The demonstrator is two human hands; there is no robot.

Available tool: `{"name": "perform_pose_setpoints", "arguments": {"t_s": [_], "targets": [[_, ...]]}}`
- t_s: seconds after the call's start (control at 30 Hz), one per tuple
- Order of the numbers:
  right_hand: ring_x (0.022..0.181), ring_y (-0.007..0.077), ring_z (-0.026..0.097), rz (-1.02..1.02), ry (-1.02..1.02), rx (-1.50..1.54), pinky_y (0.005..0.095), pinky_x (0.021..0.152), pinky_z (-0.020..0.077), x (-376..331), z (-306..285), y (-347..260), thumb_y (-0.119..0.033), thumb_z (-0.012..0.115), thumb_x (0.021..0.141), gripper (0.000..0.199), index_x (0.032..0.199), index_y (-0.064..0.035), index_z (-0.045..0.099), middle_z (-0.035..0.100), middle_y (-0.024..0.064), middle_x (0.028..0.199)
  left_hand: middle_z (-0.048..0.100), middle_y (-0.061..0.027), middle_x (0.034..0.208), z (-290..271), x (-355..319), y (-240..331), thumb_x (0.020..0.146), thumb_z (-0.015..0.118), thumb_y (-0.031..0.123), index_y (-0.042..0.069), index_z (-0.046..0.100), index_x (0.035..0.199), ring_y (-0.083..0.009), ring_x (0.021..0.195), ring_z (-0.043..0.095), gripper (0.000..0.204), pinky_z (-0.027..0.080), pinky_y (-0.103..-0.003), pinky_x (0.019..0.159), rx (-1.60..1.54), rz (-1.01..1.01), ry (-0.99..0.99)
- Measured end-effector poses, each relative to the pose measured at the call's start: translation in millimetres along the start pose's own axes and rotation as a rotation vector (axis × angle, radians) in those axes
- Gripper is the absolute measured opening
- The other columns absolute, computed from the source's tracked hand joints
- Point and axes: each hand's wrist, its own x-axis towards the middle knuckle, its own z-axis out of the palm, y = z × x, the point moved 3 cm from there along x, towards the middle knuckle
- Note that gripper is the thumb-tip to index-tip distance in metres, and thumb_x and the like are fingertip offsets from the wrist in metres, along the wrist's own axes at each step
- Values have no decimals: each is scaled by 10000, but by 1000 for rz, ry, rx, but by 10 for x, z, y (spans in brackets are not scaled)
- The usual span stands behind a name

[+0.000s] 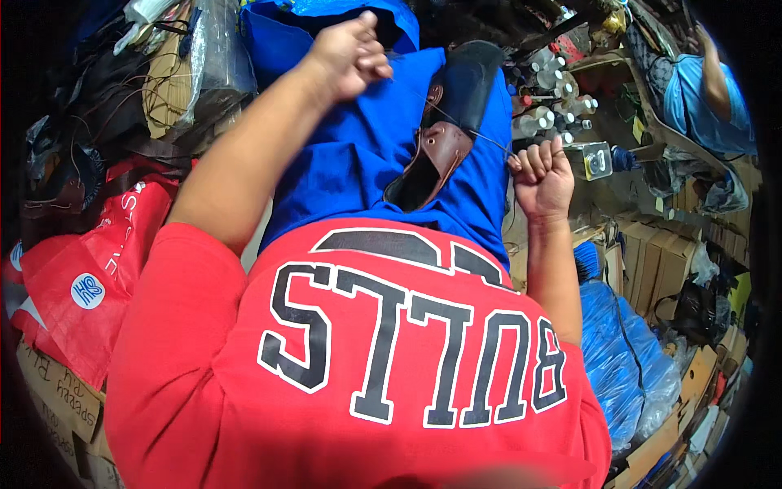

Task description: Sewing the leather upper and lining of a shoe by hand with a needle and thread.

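Observation:
Across my lap, on blue cloth point(326, 175), lies a brown leather shoe point(446, 143) with its dark opening toward my belly. An eyelet shows in its side flap, and a smooth black part point(474, 77) extends beyond it, away from me. A thin dark thread point(489, 140) runs over the shoe between my hands. My left hand point(352, 59), raised at the upper left of the shoe, is closed with the thread leading to it. My right hand point(541, 178) is closed round the thread's other side, right of the shoe. The thread's ends are hidden.
Several clear bottles with pale caps point(554, 98) crowd the right, near a squarish container of yellowish liquid point(591, 160). Another person in a light blue shirt point(692, 98) sits at the far right. A red bag point(98, 261), cardboard point(652, 261) and a blue plastic bundle point(615, 350) surround me.

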Motion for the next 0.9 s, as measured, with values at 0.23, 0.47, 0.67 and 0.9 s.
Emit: {"name": "perform_pose_setpoints", "arguments": {"t_s": [0.23, 0.47, 0.67, 0.9], "targets": [[653, 181, 536, 103, 49, -137, 414, 809, 451, -161, -474, -24, -349, 442, 981, 374, 733, -85, 534, 546, 60, 693, 542, -45, 666, -229, 15, 208, 963, 467, 373, 132, 486, 610, -116, 491, 414, 428, 433, -338, 631, 285, 69, 151], [1040, 211, 560, -296, 107, -1664, 327, 898, 437, -313, -506, -622, -90, 652, 768, 367, 1133, -57, 624, 606, 109, 1115, 639, -112, 1090, 104, -32, 193, 863, 622, 322, 30, 643, 1104, -226, 1067, 573, 379, 419, -334, 954, 1418, 582, -167], [769, 296, 610, -329, -431, -1799, 368, 692, 477, 57, 728, -225, -291, 657, 821, 279, 875, -18, 644, 623, 158, 808, 509, -193, 1250, 609, 377, -589, 677, 778, 346, 30, 459, 1284, -317, 1176, 486, 755, 383, -367, 1003, 1576, 685, -436], [684, 402, 572, -160, -494, -2001, 442, 607, 461, 42, 910, -100, -164, 585, 781, 181, 732, 10, 582, 579, 223, 711, 457, -209, 1272, 601, 410, -643, 669, 775, 334, 45, 460, 1277, -333, 1212, 439, 743, 365, -364, 1022, 1472, 554, -438]]}}
